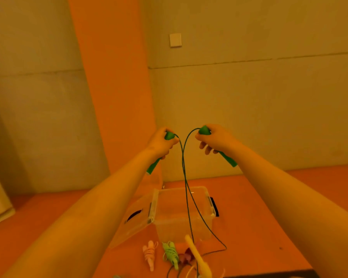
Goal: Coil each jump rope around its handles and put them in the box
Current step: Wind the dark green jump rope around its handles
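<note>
My left hand [161, 143] grips one green jump rope handle [153, 167], and my right hand [213, 139] grips the other green handle [228, 159]. Both are raised in front of the wall, close together. The dark green rope [186, 187] hangs from both handle tops in two strands down past the clear plastic box [184, 209], ending in a loop on the floor at the right. The box stands open on the orange floor with its lid [133, 219] hinged out to the left.
On the floor in front of the box lie a coiled pink rope [150, 254], a coiled light green rope [171, 253], a yellow handle [197, 255] and a dark red bundle [186, 257]. An orange pillar [113, 87] stands behind, with walls on both sides.
</note>
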{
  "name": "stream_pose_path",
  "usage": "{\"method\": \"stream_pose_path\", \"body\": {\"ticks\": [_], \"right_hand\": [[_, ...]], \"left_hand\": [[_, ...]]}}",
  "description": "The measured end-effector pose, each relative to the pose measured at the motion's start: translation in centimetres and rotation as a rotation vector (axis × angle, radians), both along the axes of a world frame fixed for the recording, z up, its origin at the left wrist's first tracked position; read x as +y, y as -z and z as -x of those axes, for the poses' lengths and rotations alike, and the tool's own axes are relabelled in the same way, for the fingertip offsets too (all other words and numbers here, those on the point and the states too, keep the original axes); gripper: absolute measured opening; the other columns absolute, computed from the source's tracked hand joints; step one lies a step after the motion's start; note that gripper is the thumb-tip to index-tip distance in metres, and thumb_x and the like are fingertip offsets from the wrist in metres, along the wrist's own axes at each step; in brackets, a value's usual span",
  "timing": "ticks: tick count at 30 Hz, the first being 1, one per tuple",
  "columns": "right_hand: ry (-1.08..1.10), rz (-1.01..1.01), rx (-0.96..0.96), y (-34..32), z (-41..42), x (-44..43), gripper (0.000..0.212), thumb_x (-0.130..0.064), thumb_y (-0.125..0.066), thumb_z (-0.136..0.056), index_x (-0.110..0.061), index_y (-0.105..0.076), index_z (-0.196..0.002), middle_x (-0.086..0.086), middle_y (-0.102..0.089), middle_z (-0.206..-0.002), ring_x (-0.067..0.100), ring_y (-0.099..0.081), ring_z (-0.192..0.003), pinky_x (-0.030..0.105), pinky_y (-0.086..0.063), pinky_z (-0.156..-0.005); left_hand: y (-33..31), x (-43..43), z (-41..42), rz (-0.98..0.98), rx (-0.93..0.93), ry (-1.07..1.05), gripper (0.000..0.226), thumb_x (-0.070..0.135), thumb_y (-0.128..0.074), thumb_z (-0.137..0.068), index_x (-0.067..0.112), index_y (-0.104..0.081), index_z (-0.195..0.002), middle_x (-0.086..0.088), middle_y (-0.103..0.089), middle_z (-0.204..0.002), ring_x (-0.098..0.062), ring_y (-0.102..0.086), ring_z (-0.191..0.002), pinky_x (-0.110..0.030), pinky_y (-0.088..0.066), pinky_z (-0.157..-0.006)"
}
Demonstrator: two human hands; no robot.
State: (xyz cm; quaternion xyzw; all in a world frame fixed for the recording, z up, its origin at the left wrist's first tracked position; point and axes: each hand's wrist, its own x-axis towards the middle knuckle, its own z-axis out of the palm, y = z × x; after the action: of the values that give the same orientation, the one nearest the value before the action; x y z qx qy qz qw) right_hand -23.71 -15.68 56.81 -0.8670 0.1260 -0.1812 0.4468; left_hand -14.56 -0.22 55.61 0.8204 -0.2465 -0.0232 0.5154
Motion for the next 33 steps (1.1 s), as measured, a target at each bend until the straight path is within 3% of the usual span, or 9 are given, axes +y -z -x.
{"method": "stream_pose_path", "body": {"ticks": [5,9,12,17,21,27,29,31,33], "right_hand": [[0.062,-0.423,-0.087,1.6,-0.9,-0.5,0.020,-0.025,-0.055,-0.096,-0.009,-0.052,-0.107,0.004,-0.052,-0.073,0.013,-0.047,-0.056,0.021,-0.042,-0.048],[-0.075,-0.808,-0.112,3.6,-1.3,1.4,0.013,-0.017,-0.048,-0.099,-0.005,-0.052,-0.096,0.011,-0.053,-0.085,0.019,-0.057,-0.072,0.027,-0.056,-0.060],[-0.161,-0.667,-0.109,6.4,-2.1,3.0,0.010,-0.016,-0.058,-0.094,-0.010,-0.057,-0.101,0.007,-0.056,-0.095,0.015,-0.057,-0.085,0.027,-0.053,-0.073],[-0.156,-0.625,-0.163,11.1,-3.5,4.1,0.012,-0.020,-0.065,-0.088,-0.018,-0.056,-0.096,0.003,-0.058,-0.093,0.014,-0.059,-0.077,0.027,-0.047,-0.061],[-0.128,-0.626,-0.158,14.7,-4.9,3.8,0.021,-0.023,-0.070,-0.085,-0.018,-0.053,-0.096,0.014,-0.058,-0.107,0.020,-0.062,-0.086,0.034,-0.049,-0.072],[0.128,-0.410,-0.089,19.8,-6.6,2.6,0.079,-0.083,-0.058,-0.057,-0.035,-0.043,-0.118,0.001,-0.049,-0.133,0.018,-0.047,-0.125,0.044,-0.038,-0.107],[0.097,-0.283,-0.095,21.2,-6.6,1.9,0.058,-0.064,-0.056,-0.081,-0.034,-0.047,-0.130,0.001,-0.043,-0.137,0.018,-0.037,-0.132,0.039,-0.028,-0.113],[0.008,-0.213,-0.095,22.7,-6.5,1.1,0.027,-0.057,-0.051,-0.088,-0.040,-0.056,-0.109,-0.003,-0.048,-0.123,0.021,-0.040,-0.128,0.038,-0.028,-0.111],[-0.075,-0.275,-0.083,23.6,-6.4,0.7,0.035,-0.068,-0.048,-0.084,-0.035,-0.057,-0.093,0.000,-0.055,-0.107,0.022,-0.050,-0.115,0.041,-0.035,-0.104]], "left_hand": [[2.3,1.0,-0.1,0.362,0.352,0.025,0.033,-0.004,-0.056,-0.088,-0.003,-0.047,-0.120,-0.010,-0.058,-0.080,-0.014,-0.050,-0.058,-0.021,-0.045,-0.045],[4.9,0.8,1.1,0.391,0.425,0.182,0.032,0.019,-0.047,-0.101,0.023,-0.039,-0.132,-0.012,-0.068,-0.096,-0.023,-0.067,-0.078,-0.036,-0.059,-0.063],[7.7,0.3,1.7,0.346,0.431,0.257,0.031,0.032,-0.043,-0.102,0.033,-0.038,-0.133,-0.016,-0.067,-0.111,-0.032,-0.070,-0.090,-0.049,-0.058,-0.073],[11.7,-0.2,1.9,0.570,0.582,0.326,0.050,0.041,-0.052,-0.089,0.032,-0.038,-0.137,-0.013,-0.064,-0.113,-0.027,-0.070,-0.085,-0.049,-0.059,-0.069],[15.0,-0.1,1.3,0.524,0.572,0.313,0.069,0.009,-0.069,-0.081,0.025,-0.036,-0.139,-0.009,-0.061,-0.099,-0.015,-0.066,-0.064,-0.033,-0.056,-0.055],[17.8,0.0,0.5,0.373,0.599,0.316,0.033,-0.010,-0.063,-0.083,0.009,-0.054,-0.108,-0.008,-0.061,-0.078,-0.014,-0.059,-0.055,-0.025,-0.049,-0.048],[18.9,0.1,0.2,0.364,0.638,0.309,0.023,-0.008,-0.063,-0.083,0.009,-0.057,-0.097,-0.008,-0.062,-0.077,-0.012,-0.060,-0.056,-0.023,-0.050,-0.049],[19.6,0.2,0.0,0.359,0.685,0.336,0.023,-0.008,-0.061,-0.085,0.008,-0.057,-0.100,-0.004,-0.066,-0.074,-0.012,-0.065,-0.059,-0.023,-0.052,-0.050],[20.0,0.3,0.0,0.388,0.758,0.394,0.026,-0.008,-0.059,-0.086,0.008,-0.056,-0.106,-0.004,-0.067,-0.075,-0.015,-0.066,-0.060,-0.026,-0.056,-0.055]]}}
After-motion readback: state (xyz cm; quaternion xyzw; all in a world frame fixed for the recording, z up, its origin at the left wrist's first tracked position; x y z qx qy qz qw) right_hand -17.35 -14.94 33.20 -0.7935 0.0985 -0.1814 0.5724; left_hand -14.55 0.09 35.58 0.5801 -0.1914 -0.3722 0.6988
